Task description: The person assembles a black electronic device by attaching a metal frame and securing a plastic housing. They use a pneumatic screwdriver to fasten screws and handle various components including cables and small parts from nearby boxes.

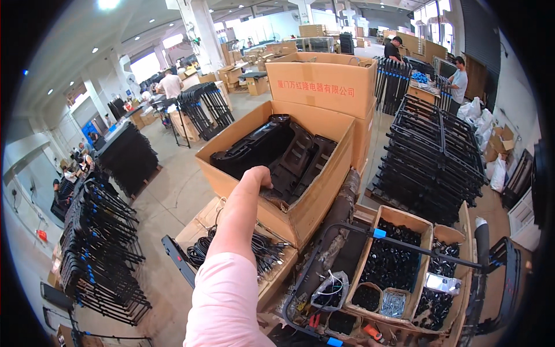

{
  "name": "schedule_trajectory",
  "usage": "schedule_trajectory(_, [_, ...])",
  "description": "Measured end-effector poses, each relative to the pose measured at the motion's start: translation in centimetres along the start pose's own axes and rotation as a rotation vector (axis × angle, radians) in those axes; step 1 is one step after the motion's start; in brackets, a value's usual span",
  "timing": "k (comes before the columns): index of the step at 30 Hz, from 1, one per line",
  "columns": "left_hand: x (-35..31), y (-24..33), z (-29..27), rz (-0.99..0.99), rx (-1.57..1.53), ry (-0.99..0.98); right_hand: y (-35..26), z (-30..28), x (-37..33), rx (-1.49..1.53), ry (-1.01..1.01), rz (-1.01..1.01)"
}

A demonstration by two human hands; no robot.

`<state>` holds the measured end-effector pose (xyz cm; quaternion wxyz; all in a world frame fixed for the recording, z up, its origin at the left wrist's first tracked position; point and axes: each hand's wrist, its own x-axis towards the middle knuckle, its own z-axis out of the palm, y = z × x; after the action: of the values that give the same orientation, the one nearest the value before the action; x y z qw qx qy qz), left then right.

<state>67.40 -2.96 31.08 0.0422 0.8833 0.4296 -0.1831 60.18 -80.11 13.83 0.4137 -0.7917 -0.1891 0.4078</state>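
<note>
My left hand reaches over the near rim of an open cardboard box, its pink sleeve and forearm coming up from the lower edge. Inside the box lie black moulded plastic parts, long and shell-like, some with slots. The hand is bent down at the near parts; its fingers are mostly hidden, so I cannot see whether they grip one. My right hand is out of the picture. At the lower right, a bent black tube frame with blue tape crosses above the small-parts boxes.
Bundled black cables lie on cardboard below the box. Wooden trays hold small black parts and screws. Stacked black frames stand right and left. Another carton rises behind. Several co-workers stand farther off.
</note>
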Motion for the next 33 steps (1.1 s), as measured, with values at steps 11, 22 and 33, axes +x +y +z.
schedule_trajectory(11, [-15.0,-0.5,-6.2,0.067,-0.583,1.070,-12.8,-0.3,4.9,-0.210,0.159,-0.104])
schedule_trajectory(22, [-37.2,13.1,24.5,0.487,-2.154,-0.600,-31.1,6.0,14.1,1.068,-0.282,-0.548])
schedule_trajectory(33, [-35.5,5.9,37.5,0.185,-1.547,0.270,-13.5,15.6,22.8,0.581,0.335,-0.255])
